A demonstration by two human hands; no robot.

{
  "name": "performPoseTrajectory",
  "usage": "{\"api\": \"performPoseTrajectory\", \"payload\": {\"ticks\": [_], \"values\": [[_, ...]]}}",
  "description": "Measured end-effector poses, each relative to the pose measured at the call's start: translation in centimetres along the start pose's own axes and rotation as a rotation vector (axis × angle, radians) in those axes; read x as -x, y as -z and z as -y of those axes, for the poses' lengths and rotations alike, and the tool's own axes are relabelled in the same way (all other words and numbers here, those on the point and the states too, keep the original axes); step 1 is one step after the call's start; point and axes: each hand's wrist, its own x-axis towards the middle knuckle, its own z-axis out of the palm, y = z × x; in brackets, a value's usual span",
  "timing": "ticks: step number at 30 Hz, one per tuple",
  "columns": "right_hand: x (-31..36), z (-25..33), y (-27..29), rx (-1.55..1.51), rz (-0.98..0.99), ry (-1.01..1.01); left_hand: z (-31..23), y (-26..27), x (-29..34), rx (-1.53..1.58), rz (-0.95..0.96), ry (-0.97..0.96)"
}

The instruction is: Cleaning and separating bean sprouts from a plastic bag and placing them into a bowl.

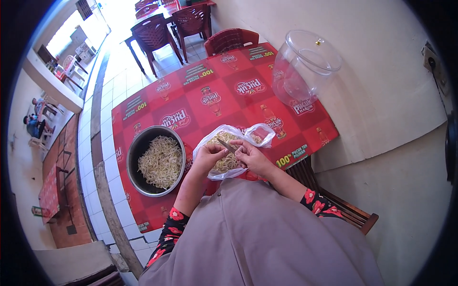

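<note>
My right hand (255, 158) grips a small knife (225, 145), its blade pointing up and to the left. Close beside it, my left hand (209, 157) is closed in a pinch; whatever lies between its fingertips is too small to make out. Both hands are over an open white plastic bag (201, 142) of bean sprouts (225, 164). A deep metal pot (131, 168) to the left holds a heap of bean sprouts (161, 162). Behind my right hand, a smaller plastic bag (268, 135) lies open with thin scraps inside.
Everything stands on a table with a red printed cover (224, 102). A large clear plastic jar (298, 71) is at the far right, near the wall. Red chairs (153, 38) stand beyond the table, and a wooden slatted seat (341, 205) is at the right.
</note>
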Motion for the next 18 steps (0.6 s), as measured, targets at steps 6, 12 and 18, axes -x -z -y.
{"api": "performPoseTrajectory", "payload": {"ticks": [6,12,18], "values": [[0.5,1.0,0.0,0.042,0.038,0.05,-0.3,-0.6,-0.1,0.033,0.046,-0.036],[0.9,1.2,0.4,0.007,0.003,0.061,-0.6,-1.2,-0.6,0.007,0.113,-0.043],[0.9,0.9,0.9,-0.057,0.002,0.081,-0.1,-1.7,-1.4,0.018,0.167,-0.098]]}}
